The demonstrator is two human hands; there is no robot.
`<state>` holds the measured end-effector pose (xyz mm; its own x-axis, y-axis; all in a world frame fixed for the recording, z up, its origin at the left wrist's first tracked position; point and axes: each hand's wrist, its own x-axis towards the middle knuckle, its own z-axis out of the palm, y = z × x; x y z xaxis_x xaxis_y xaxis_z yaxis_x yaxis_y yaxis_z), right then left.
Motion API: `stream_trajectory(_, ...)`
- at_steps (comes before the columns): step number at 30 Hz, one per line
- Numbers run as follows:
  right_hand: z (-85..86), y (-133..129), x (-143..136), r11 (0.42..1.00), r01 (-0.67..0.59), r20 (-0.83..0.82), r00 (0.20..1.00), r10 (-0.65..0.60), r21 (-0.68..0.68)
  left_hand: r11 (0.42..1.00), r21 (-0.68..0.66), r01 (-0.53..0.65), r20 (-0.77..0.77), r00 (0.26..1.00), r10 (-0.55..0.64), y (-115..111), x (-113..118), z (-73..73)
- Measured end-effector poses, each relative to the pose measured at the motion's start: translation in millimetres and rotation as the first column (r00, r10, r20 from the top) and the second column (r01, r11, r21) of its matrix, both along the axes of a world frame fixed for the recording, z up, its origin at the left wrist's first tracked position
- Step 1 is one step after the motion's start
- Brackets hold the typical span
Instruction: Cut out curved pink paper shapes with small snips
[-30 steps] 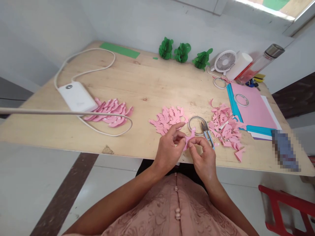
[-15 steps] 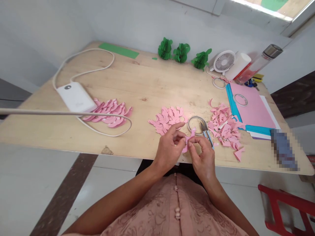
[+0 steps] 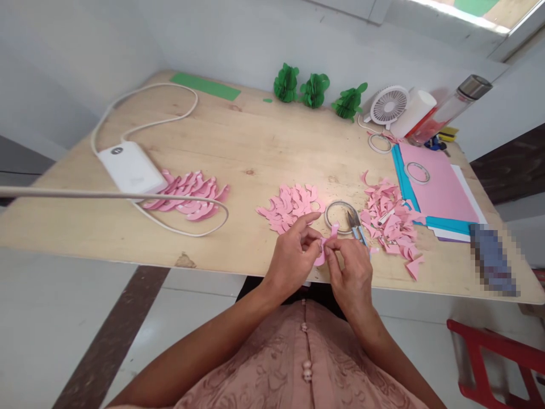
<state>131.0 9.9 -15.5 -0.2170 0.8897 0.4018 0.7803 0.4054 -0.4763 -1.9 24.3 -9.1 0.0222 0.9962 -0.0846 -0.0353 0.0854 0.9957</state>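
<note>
Near the table's front edge, a curved pink paper piece (image 3: 320, 259) is pinched between both hands. My left hand (image 3: 293, 253) is closed on its left side, thumb against fingertips. My right hand (image 3: 351, 267) pinches the same piece from the right, partly hiding it. Just beyond the hands lies a roll of tape (image 3: 332, 205), with small thread snips (image 3: 356, 227) resting across its right side. A pile of curved pink paper cutouts (image 3: 289, 204) sits to the left of the roll. Pink paper scraps (image 3: 389, 218) are heaped to the right.
At left, a white power bank (image 3: 134, 170) with a looping cable adjoins more pink cutouts (image 3: 193, 196). Green paper ornaments (image 3: 314, 91), a small fan (image 3: 388, 107) and a bottle (image 3: 451, 111) stand at the back. Coloured sheets (image 3: 443, 190) lie right; a red stool (image 3: 489, 352) stands below.
My right hand has turned slightly, its fingers shifting a little over the pink paper piece. My left hand stays almost still, and the piles look the same.
</note>
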Motion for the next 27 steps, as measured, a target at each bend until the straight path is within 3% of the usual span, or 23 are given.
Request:
stream_trajectory(5, 0.1, -0.3, 0.6, 0.998, -0.014, 0.017, 1.000, 0.013, 0.058, 1.000, -0.001, 0.007, -0.008, 1.000, -0.007, -1.0, 0.3, -0.4)
stream_trajectory(10, -0.9, -0.9, 1.7, 1.000, 0.003, -0.010, 1.000, -0.003, 0.024, 1.000, -0.024, 0.016, 0.033, 0.999, -0.015, -0.3, -0.1, -1.4)
stream_trajectory(17, -2.3, -1.9, 1.1, 0.981, 0.079, -0.230, 0.966, -0.119, -0.175, 0.993, -0.112, 0.022, 0.155, 0.988, -0.005, 1.2, -1.3, 0.7)
stream_trajectory(22, 1.5, -4.2, 2.5, 0.954, 0.049, -0.416, 0.892, -0.175, -0.295, 0.983, -0.185, -0.014, 0.249, 0.967, 0.061, 1.2, -1.1, 8.0)
stream_trajectory(27, 0.9, -7.1, 4.6, 0.930, 0.021, -0.487, 0.848, -0.211, -0.367, 0.982, -0.185, -0.045, 0.283, 0.954, 0.097, 1.0, -0.5, 10.1)
